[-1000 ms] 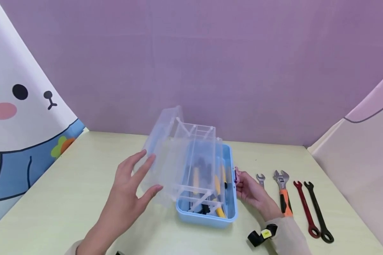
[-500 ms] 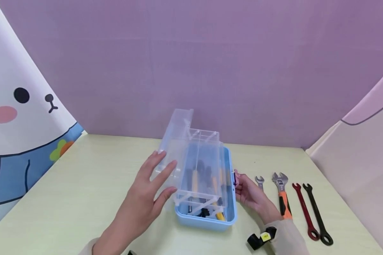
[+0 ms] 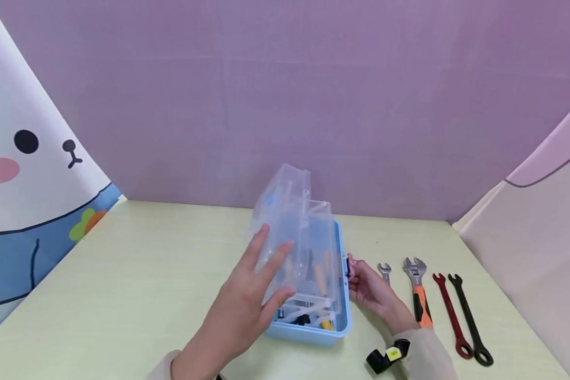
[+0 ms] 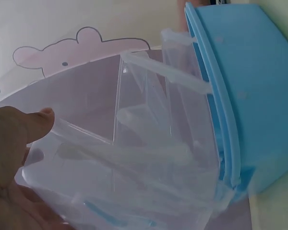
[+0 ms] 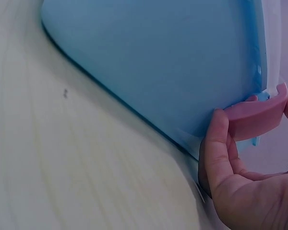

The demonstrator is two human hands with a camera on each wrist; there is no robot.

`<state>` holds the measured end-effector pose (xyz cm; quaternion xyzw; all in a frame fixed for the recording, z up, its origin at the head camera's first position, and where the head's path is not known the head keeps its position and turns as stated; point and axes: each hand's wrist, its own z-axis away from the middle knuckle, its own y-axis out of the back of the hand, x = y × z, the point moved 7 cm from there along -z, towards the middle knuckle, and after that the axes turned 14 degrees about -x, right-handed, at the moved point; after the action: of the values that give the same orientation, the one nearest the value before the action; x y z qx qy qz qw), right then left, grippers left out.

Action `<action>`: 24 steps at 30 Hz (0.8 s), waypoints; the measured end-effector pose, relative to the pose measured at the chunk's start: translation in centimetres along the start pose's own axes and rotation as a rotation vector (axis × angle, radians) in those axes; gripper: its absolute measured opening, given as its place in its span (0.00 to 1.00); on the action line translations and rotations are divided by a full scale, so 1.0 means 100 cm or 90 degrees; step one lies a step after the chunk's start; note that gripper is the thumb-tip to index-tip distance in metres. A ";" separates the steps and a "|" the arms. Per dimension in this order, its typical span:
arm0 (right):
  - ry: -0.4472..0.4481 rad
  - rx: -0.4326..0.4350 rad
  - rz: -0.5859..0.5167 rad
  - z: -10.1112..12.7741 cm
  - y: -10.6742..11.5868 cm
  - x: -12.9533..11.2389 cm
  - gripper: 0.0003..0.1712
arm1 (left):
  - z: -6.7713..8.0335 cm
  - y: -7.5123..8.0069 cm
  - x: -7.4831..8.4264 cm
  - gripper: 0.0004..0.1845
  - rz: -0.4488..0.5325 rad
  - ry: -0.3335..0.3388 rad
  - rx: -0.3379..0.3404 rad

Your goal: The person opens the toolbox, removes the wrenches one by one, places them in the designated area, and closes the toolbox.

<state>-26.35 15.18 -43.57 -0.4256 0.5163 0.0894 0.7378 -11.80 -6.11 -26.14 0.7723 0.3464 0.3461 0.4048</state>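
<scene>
1. One blue toolbox sits between both hands, long axis running away from the person.
2. Four wrenches lie just right of the right hand, jaws pointing away.
3. Left hand lies flat-fingered on the clear lid; the right hand pinches the pink latch.

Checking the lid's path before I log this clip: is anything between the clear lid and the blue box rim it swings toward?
Nothing visible blocks it. The left hand presses flat on the clear lid, tilted over the blue box. The tools inside look below the rim. The right hand pinches the pink latch outside the wall.
</scene>
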 end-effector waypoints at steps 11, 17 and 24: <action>0.004 0.009 -0.004 -0.001 0.000 0.000 0.15 | -0.005 -0.017 0.009 0.48 -0.015 -0.003 0.020; 0.008 0.003 -0.007 -0.001 -0.001 0.000 0.16 | -0.007 -0.028 0.011 0.48 -0.017 0.026 -0.007; 0.005 0.026 0.000 0.000 0.002 0.002 0.14 | -0.009 -0.041 0.021 0.44 -0.080 0.038 -0.025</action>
<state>-26.36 15.28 -43.83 -0.4107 0.5211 0.0771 0.7442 -12.48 -2.29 -28.75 0.7300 0.3994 0.3495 0.4305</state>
